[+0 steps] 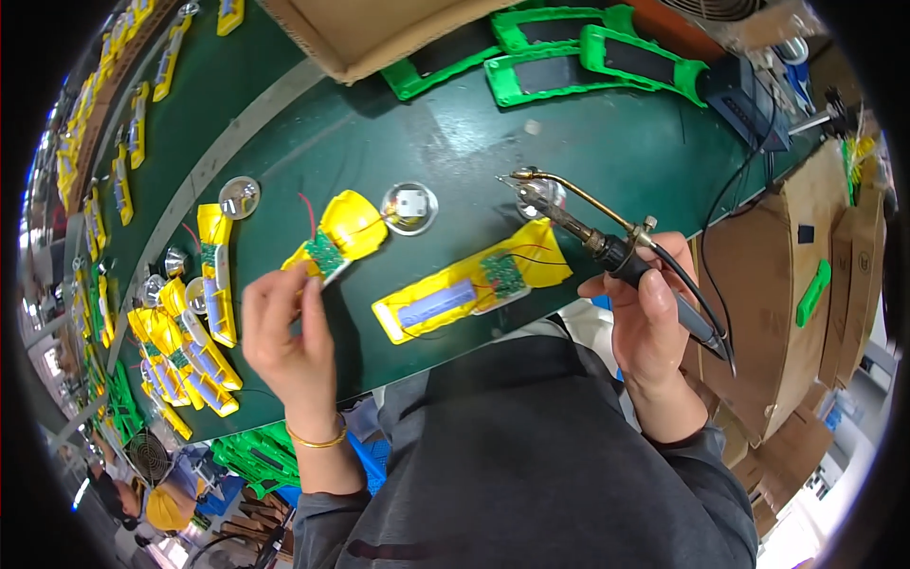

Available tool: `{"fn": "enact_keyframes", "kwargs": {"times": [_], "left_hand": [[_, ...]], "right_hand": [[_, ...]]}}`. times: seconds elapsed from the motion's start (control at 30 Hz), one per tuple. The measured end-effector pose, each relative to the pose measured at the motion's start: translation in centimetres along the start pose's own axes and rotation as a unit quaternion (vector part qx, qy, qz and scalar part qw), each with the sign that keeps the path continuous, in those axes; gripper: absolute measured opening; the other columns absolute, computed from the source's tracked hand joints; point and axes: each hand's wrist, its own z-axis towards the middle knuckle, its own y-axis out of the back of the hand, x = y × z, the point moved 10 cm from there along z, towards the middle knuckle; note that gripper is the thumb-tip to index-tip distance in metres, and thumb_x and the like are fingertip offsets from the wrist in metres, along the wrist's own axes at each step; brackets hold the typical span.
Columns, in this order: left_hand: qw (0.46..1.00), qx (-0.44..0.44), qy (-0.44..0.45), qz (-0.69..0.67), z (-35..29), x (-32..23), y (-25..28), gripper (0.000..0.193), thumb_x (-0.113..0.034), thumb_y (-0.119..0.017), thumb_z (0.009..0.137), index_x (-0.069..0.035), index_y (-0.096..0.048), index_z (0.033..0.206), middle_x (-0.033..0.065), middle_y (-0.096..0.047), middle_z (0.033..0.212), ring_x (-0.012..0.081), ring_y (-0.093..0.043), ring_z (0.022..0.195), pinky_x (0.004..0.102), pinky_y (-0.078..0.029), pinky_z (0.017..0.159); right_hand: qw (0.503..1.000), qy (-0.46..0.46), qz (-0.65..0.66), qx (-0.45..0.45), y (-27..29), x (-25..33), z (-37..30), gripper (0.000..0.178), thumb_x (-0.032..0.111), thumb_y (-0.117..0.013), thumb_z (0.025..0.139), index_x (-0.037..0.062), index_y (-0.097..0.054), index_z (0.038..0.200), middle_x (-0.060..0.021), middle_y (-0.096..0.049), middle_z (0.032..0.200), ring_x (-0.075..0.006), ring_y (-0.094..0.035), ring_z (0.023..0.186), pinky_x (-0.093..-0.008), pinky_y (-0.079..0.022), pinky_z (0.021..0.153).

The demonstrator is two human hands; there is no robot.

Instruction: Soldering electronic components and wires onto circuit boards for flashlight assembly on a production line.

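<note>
My left hand (284,332) pinches the near end of a yellow plastic housing (353,226) above the green table. That housing carries a small green circuit board (324,254) and a loose red wire; a round silver reflector (410,207) lies at its far end. In my right hand (649,318) is a soldering iron (621,261) with a brass solder-feed tube (578,192), its tip pointing up and left. Between my hands lies a second yellow housing (391,322) with a blue battery cell (436,305) and a circuit board (502,272). Another reflector (545,201) sits partly behind the iron.
Several more yellow housings (218,284) with batteries lie at the left. Green frames (540,81) and a cardboard box (370,43) stand at the back. A blue-grey soldering station (744,104) is far right, cartons (749,284) below it. Another person (171,507) appears lower left.
</note>
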Motion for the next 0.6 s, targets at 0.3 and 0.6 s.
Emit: {"fn": "enact_keyframes", "kwargs": {"times": [0.3, 0.6], "left_hand": [[0.982, 0.096, -0.145, -0.072, -3.6, -11.5, -5.0, 0.021, -0.005, -0.075, 0.065, -0.004, -0.064, 0.083, 0.0079, -0.057, 0.087, 0.0229, -0.051, 0.072, 0.0306, -0.042, 0.059], [0.991, 0.083, -0.099, -0.037, -3.4, -11.8, -6.9, 0.014, -0.002, -0.07, 0.066, -0.004, -0.064, 0.078, 0.0063, -0.055, 0.081, 0.0205, -0.051, 0.064, 0.0311, -0.042, 0.055]], "right_hand": [[0.986, 0.005, -0.155, 0.066, 3.5, 1.8, -1.8, 0.038, 0.027, -0.069, 0.078, 0.0025, -0.044, 0.092, -0.0135, -0.057, 0.084, -0.019, -0.06, 0.069, -0.0301, -0.051, 0.059], [0.947, 0.003, -0.29, 0.136, 3.1, 0.9, -2.4, 0.023, 0.01, -0.067, 0.073, 0.0015, -0.048, 0.084, -0.0078, -0.055, 0.076, -0.0136, -0.056, 0.065, -0.0246, -0.045, 0.058]]}}
